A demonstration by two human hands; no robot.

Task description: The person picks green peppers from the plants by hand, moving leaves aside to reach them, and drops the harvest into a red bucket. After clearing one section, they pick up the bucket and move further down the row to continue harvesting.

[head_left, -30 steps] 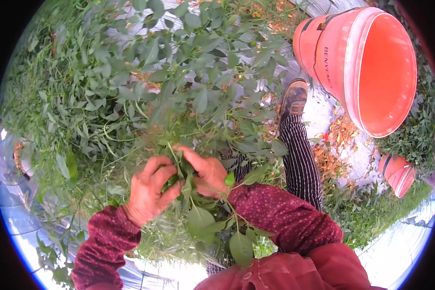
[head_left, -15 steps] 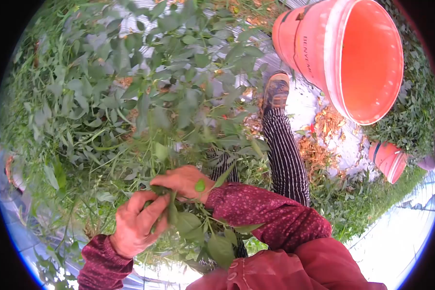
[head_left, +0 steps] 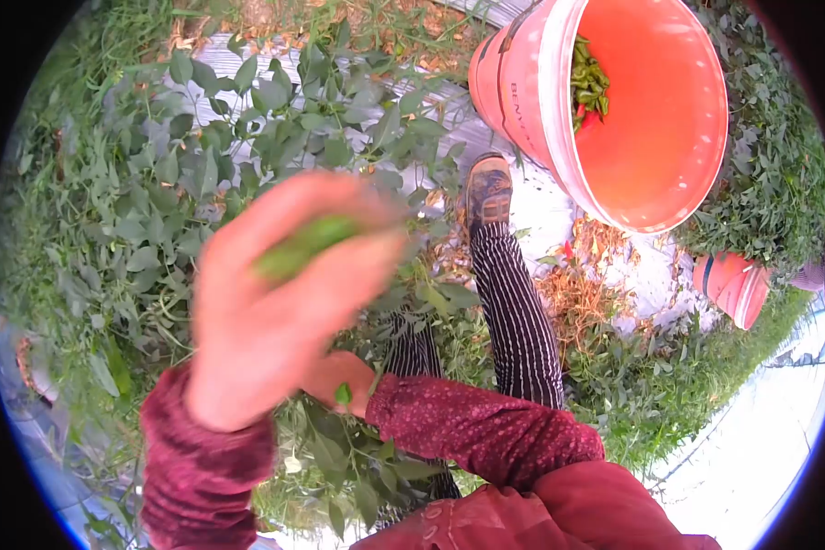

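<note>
My left hand (head_left: 293, 284) is raised close to the camera and smeared by motion. Its fingers curl round a blurred green pepper (head_left: 307, 247). Lower down, my right hand (head_left: 339, 378) is among the stems and leaves of a pepper plant (head_left: 339, 458), its fingers mostly hidden behind my left wrist. A small bright green leaf or pepper (head_left: 343, 394) shows against it. At the upper right, a large orange-red bucket (head_left: 674, 151) leans with its mouth towards me. Several green peppers (head_left: 588, 81) and a few red ones lie inside.
A smaller orange-red bucket (head_left: 731, 290) stands at the right, beside a bit of someone's or something's grey-purple cloth. My shoe (head_left: 489, 191) is on pale ground sheeting (head_left: 536, 206) strewn with dry leaves (head_left: 585, 289). Dense pepper foliage (head_left: 147, 211) fills the left.
My left hand has left my right hand and risen towards the camera with the green pepper. My right hand stays low by the plant. The view has shifted, showing peppers in the large bucket.
</note>
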